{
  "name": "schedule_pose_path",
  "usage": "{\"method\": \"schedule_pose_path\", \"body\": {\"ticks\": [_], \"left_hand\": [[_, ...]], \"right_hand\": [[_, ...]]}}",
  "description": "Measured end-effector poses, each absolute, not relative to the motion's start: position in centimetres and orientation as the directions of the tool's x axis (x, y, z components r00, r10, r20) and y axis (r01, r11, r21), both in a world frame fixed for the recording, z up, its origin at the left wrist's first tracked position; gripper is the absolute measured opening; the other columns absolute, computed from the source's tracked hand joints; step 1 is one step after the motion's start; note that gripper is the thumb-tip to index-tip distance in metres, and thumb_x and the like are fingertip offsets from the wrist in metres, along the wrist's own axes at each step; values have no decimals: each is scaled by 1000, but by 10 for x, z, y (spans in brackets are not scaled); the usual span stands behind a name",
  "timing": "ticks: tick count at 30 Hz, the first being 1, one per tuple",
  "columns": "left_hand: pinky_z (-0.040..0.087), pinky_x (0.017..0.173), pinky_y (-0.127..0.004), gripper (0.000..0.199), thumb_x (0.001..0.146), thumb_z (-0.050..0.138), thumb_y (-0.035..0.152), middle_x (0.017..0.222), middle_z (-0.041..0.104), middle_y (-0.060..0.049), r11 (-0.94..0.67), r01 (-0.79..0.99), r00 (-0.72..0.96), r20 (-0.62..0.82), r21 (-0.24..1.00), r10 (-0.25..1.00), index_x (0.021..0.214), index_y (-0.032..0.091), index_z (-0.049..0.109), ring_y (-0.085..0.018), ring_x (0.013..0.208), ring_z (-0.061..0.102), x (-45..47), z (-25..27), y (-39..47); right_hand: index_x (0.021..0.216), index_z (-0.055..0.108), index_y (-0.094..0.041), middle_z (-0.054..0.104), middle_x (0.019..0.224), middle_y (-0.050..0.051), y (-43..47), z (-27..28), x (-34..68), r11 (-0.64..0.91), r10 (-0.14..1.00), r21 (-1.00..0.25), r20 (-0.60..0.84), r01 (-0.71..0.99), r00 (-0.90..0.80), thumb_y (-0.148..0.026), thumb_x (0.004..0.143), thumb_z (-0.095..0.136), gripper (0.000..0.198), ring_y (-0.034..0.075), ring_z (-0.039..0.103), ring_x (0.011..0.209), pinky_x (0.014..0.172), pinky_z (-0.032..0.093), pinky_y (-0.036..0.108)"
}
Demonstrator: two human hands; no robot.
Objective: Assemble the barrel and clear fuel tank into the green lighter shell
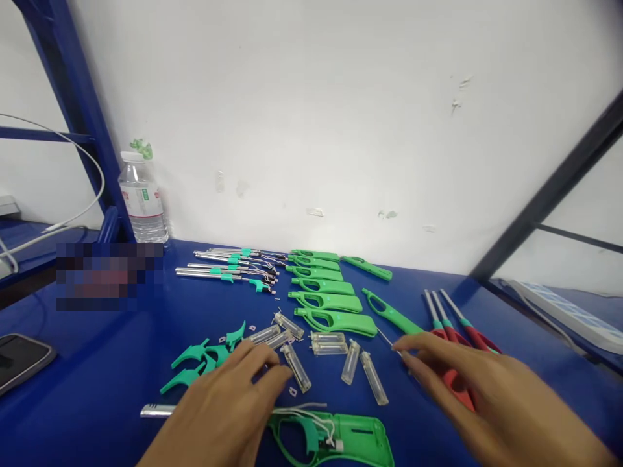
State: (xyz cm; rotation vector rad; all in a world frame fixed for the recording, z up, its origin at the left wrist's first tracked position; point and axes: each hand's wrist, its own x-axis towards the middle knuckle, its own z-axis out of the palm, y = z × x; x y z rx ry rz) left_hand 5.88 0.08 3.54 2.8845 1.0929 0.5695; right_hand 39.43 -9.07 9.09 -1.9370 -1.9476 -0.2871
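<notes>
My left hand (228,402) is curled over the loose parts, thumb and forefinger close together; whatever may be between them is hidden. Near its fingertips lie clear fuel tanks (296,368), and teal triggers (192,353) are just beyond it. Below it rests an open green lighter half-shell (365,438) with a teal trigger, white wires and a metal tube (158,410) partly covered by my wrist. My right hand (467,376) pinches a thin metal rod (385,338), its far end by the nearest of the green handle shells (335,320).
Metal lighter tubes with wires (209,271) lie in a row at the back left. Red lighters (452,334) sit partly behind my right hand. A water bottle (143,201) stands by the wall; a phone (22,357) lies at the left edge. Blue frame posts flank the table.
</notes>
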Motion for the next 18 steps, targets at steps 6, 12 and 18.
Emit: {"method": "schedule_pose_path", "body": {"ticks": [6, 12, 18], "left_hand": [[74, 92, -59, 45, 110, 43, 12, 128, 84, -9, -645, 755, 631, 138, 119, 764, 121, 27, 83, -41, 125, 81, 61, 48, 22], [74, 91, -55, 42, 108, 48, 9, 127, 82, -8, -603, 786, 607, 18, 138, 795, 120, 29, 84, -36, 116, 84, 66, 49, 22], [68, 92, -41, 32, 113, 54, 20, 127, 81, -6, -630, 750, 642, 7, 203, 767, 120, 32, 83, -30, 114, 83, 71, 40, 28]], "right_hand": [[111, 78, -33, 89, 98, 0, -46, 104, 369, -288, 939, -78, -219, 954, 265, -39, 118, 55, 25, 30, 84, 95, 78, 47, 42], [109, 79, -28, 89, 109, 6, -38, 97, 351, -302, 933, -27, -212, 953, 290, -35, 116, 62, 20, 33, 83, 104, 81, 44, 40], [97, 77, -26, 89, 102, 5, -39, 104, 348, -331, 925, 26, -190, 943, 330, -26, 115, 58, 26, 32, 83, 98, 74, 35, 38]]}}
